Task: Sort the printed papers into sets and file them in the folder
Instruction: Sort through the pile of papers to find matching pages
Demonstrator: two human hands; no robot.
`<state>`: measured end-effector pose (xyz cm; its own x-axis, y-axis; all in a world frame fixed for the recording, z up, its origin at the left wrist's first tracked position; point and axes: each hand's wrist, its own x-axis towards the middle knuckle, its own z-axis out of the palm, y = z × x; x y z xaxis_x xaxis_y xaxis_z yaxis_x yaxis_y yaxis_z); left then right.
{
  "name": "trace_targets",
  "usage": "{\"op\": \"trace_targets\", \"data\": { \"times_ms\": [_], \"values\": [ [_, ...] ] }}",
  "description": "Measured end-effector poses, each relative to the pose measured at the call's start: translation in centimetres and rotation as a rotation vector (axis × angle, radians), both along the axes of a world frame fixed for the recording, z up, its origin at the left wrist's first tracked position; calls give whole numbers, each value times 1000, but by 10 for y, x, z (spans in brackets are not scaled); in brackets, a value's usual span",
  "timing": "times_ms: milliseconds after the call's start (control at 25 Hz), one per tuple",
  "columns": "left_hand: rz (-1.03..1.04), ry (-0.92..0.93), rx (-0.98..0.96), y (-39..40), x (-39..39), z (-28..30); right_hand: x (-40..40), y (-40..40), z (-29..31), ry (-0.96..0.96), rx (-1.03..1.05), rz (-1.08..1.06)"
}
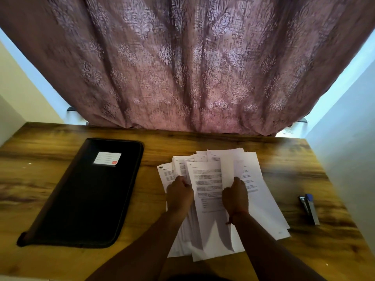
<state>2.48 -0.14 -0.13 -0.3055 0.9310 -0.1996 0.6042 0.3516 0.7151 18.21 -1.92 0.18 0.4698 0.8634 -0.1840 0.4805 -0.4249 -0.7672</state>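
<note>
White printed papers (211, 191), fanned loosely on the wooden desk (304, 163) right of the closed black folder (85, 195), are being sorted: left hand (179, 192) and right hand (235, 193) are each pinching sheets, and separating one set is judged next.

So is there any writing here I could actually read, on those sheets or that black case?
Nothing reads clearly.
Papers: bold headings and paragraphs of print, too blurred to read.
Small dark logo on the leftmost sheet: no legible words.
Label on the black folder: ruled lines and a red mark, blank or too small to tell.
Stapler: no visible text.
</note>
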Motion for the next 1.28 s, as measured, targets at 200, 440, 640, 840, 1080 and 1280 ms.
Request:
{"op": "trace_targets", "data": {
  "times_ms": [200,440,640,840,1080,1280],
  "values": [
    [-274,232,26,-5,-2,0,7,2,-2,107,24,-114],
    [-464,337,-95,-13,16,12,8,2,-5,79,23,-80],
    [-463,350,-96,-13,17,15,7,1,-7,63,17,-68],
    [-506,341,32,-16,22,22,6,0,-5,59,10,-69],
    [-392,-226,-85,-19,29,24,9,3,-5,41,8,-35],
    [-365,203,-107,-11,27,9,7,5,-6,17,-13,-52]
  ]
}}
